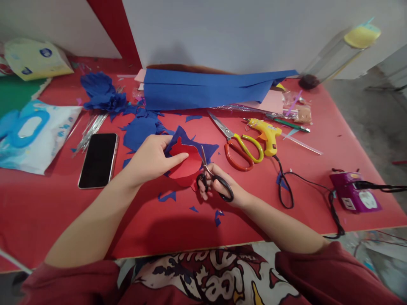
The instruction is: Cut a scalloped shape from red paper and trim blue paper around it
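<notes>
My left hand pinches a red petal-shaped paper piece laid over a piece of dark blue paper, thumb on top. In my right hand is a small pair of scissors with black handles, fingers through the loops. Its blades point up and away, at the right edge of the red piece and over the blue paper. Small blue scraps lie on the red table below my hands. Just beyond my left hand is a pile of cut blue paper pieces.
Larger scissors and a yellow glue gun lie to the right, its cord near a purple box. A blue paper roll spans the back. A phone, wires and a wipes pack are left.
</notes>
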Available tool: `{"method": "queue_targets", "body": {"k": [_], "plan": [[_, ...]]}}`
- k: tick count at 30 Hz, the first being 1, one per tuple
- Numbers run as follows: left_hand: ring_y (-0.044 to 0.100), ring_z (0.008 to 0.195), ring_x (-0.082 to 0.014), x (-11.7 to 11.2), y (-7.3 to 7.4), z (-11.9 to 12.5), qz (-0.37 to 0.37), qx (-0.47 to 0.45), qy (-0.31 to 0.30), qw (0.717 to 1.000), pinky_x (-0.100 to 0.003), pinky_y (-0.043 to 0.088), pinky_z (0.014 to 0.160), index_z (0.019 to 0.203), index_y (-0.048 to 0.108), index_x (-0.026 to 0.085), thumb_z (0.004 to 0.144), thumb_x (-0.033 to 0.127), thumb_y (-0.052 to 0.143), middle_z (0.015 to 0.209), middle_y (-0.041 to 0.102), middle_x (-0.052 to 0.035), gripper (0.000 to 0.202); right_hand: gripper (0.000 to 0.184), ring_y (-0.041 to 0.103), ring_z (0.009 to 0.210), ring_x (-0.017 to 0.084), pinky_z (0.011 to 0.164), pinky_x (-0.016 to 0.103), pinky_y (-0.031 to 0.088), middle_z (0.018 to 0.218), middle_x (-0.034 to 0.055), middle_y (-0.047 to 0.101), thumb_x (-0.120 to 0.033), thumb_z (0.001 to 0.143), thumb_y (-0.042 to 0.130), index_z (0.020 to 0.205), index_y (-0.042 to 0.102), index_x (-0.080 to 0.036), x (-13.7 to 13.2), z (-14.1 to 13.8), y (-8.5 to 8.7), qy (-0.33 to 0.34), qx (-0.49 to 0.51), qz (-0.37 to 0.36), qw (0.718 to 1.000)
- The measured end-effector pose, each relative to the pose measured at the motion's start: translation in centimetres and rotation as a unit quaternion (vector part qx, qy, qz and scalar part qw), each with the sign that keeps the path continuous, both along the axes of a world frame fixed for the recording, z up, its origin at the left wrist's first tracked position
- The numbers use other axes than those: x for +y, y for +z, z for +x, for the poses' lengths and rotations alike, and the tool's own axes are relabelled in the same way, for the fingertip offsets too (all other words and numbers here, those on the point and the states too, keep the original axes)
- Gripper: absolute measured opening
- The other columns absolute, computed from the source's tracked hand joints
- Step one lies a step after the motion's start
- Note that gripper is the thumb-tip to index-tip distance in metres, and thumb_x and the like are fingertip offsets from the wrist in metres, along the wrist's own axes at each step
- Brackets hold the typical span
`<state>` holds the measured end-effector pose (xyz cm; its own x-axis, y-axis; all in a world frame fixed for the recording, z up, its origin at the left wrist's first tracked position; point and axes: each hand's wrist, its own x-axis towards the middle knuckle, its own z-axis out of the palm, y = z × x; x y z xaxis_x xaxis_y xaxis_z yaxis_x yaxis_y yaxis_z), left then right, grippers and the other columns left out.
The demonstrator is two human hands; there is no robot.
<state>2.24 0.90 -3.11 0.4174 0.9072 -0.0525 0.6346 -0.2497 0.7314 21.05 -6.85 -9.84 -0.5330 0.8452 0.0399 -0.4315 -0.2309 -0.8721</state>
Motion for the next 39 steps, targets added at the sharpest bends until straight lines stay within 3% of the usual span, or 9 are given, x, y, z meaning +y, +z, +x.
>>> {"method": "queue_targets", "body": {"k": [7, 19, 39], "plan": [[0.058, 0.064, -0.0157, 0.18, 0.32, -0.25, 0.002, 0.021, -0.005, 1.0, -0.024, 0.043, 0.057, 0.073, 0.064, 0.016, 0.07, 0.036, 0.058, 0.069, 0.067, -0.0001, 0.021, 0.036, 0.051, 0.055, 0.008, 0.053, 0.024, 0.039, 0.071, -0.0039, 0.048, -0.049, 0.082, 0.055, 0.083, 0.034, -0.021, -0.06, 0.01, -0.06, 0.013, -0.002, -0.006, 1.0], [0.064, 0.09, -0.0183, 0.13, 0.36, -0.31, -0.026, -0.07, -0.036, 0.997, -0.027, 0.049, 0.081, 0.094, 0.064, 0.018, 0.072, 0.028, 0.059, 0.097, 0.07, -0.0016, 0.024, 0.034, 0.05, 0.051, 0.007, 0.051, 0.023, 0.041, 0.069, -0.0045, 0.05, -0.047, 0.082, 0.056, 0.081, 0.035, -0.02, -0.06, 0.04, 0.12, 0.015, 0.007, -0.007, 1.0], [0.064, 0.077, -0.0163, 0.02, 0.99, -0.26, -0.04, -0.029, -0.027, 0.998, -0.024, 0.049, 0.068, 0.086, 0.063, 0.019, 0.071, 0.029, 0.06, 0.086, 0.071, 0.0014, 0.019, 0.039, 0.05, 0.047, 0.006, 0.049, 0.023, 0.041, 0.063, -0.0063, 0.049, -0.049, 0.078, 0.06, 0.08, 0.033, -0.02, 0.02, 0.26, -0.04, 0.02, -0.035, -0.021, 0.999]]}}
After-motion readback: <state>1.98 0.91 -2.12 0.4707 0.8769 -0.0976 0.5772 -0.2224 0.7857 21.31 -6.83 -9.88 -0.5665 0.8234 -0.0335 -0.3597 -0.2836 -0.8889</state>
